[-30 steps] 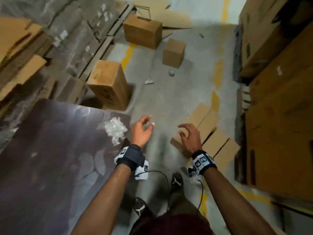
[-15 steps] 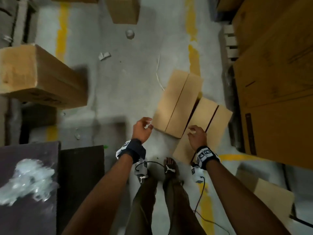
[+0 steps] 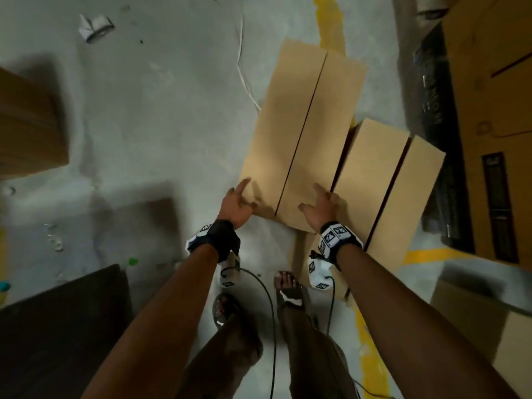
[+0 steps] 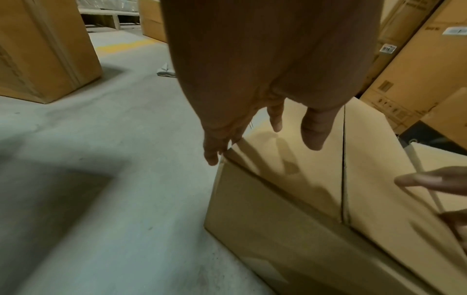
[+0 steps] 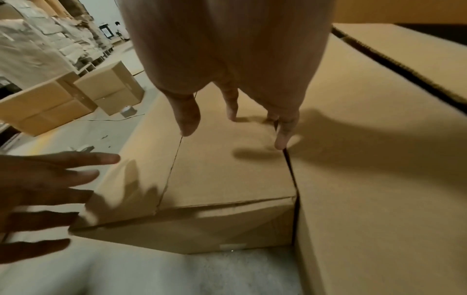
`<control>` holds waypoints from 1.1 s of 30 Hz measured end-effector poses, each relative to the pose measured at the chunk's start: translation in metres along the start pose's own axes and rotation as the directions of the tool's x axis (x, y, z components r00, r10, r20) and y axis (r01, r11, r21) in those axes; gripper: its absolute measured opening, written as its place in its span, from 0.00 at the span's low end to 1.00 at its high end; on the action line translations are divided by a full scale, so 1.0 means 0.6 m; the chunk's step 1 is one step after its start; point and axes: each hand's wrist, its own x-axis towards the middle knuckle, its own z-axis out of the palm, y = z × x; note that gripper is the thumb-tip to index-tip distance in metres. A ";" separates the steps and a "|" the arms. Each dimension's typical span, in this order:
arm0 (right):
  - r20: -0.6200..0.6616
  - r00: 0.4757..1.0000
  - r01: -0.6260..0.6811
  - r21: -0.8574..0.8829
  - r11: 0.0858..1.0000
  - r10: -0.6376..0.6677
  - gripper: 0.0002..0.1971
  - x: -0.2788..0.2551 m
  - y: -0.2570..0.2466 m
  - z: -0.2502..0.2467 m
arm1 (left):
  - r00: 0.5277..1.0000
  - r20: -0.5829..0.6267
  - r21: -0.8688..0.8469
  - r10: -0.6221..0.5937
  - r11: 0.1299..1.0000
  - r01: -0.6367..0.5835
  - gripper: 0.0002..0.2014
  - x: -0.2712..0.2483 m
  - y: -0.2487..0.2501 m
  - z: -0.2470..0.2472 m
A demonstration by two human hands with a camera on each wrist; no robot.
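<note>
A closed cardboard box (image 3: 299, 125) with an untaped centre seam lies on the grey floor in front of me. A second like box (image 3: 385, 185) lies against its right side. My left hand (image 3: 237, 204) is open over the near left corner of the first box (image 4: 290, 199), fingers spread. My right hand (image 3: 322, 205) is open over the near right edge of that box (image 5: 215, 171), its fingertips (image 5: 281, 139) at the gap between the two boxes. Neither hand holds anything.
Large cartons (image 3: 495, 110) stand stacked along the right. Another carton (image 3: 26, 131) sits at the left, and a dark board (image 3: 57, 326) lies low on the left. A crumpled paper scrap (image 3: 95, 25) and a white cord (image 3: 244, 67) lie on the floor. My sandalled feet (image 3: 227, 309) stand just behind the boxes.
I have stepped toward the two boxes and my view has tilted down. Both hands moved forward over the near end of the left box, and the fingers have spread out.
</note>
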 end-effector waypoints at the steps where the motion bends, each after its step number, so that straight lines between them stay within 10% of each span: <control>1: -0.010 1.000 -0.010 0.027 1.000 0.010 0.42 0.002 0.001 0.005 | 1.000 0.015 -0.017 0.005 1.000 -0.005 0.34 0.005 -0.006 0.005; 16: 0.071 0.997 -0.026 -0.006 1.000 0.026 0.30 -0.084 0.009 0.091 | 0.984 0.063 -0.103 -0.164 0.980 0.170 0.42 -0.119 -0.156 -0.032; 25: 0.007 0.983 0.184 0.124 0.975 -0.186 0.39 0.019 -0.068 0.080 | 0.987 -0.093 -0.361 -0.130 0.928 0.088 0.45 0.049 -0.054 -0.074; 33: -0.013 0.948 0.317 0.049 0.947 -0.317 0.35 -0.187 -0.185 -0.033 | 0.961 -0.262 -0.406 -0.084 0.913 -0.031 0.40 -0.170 0.055 -0.162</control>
